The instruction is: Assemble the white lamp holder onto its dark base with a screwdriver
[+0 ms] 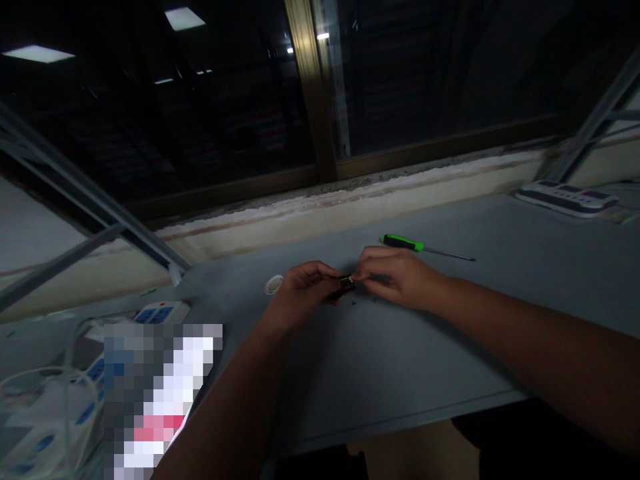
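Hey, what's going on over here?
A person is pinching a small dark object with a gold-coloured tip between their left hand and right hand, above a grey table. A green-handled screwdriver lies beyond the right hand, and a round white disc lies beside the left.

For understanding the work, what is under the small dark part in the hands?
The grey tabletop with dark specks lies below. The left hand covers the small dark part's underside.

screwdriver (pixel 400 243) beyond right hand (pixel 400 280), ring (pixel 273 285) beside left hand (pixel 303 297)
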The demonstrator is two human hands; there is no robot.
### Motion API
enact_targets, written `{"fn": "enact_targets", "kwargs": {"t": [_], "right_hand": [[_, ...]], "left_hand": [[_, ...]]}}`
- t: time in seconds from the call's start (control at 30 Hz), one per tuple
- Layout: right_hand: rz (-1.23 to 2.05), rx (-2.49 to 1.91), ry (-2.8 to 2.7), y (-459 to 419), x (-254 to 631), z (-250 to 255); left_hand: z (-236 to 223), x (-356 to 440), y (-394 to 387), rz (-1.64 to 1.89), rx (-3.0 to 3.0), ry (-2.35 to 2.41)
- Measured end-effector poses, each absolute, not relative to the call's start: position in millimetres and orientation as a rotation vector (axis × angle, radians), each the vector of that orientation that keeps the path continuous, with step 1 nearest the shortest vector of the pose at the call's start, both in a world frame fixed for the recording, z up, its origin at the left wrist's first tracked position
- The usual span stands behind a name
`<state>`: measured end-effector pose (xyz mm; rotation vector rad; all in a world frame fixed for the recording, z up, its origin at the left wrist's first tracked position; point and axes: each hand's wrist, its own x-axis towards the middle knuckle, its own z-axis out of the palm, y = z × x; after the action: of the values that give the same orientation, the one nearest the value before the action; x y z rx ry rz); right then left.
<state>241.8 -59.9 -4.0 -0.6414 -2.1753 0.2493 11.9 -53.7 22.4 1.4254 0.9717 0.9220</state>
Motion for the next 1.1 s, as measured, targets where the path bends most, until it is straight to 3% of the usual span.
{"fn": "enact_targets", "kwargs": {"t": [0.1, 0.2, 0.33, 0.43, 0.7, 1.1], "right_hand": [[0.297, -0.673, -2.100, -59, 247, -1], [0.281, -0.816, -1.989, -55, 246, 3], [0.288, -0.835, -2.323, -45, 212, 10], [0.265, -0.758, -2.590, -35, 165, 16], [0.132, -0.931, -2.629, 0, 85, 22], [0.167, -1.205, -2.435, -25, 248, 7]], "left_hand": [[31, 6, -51, 0.998, 1.406, 1.028], [47, -8, -46, 1.302, 1.267, 1.045], [62, -33, -38, 1.754, 1.066, 1.019], [64, -42, -34, 1.906, 0.988, 1.015], [57, -41, -32, 1.911, 0.999, 1.021], [38, -17, -33, 1.564, 1.076, 1.027]]}}
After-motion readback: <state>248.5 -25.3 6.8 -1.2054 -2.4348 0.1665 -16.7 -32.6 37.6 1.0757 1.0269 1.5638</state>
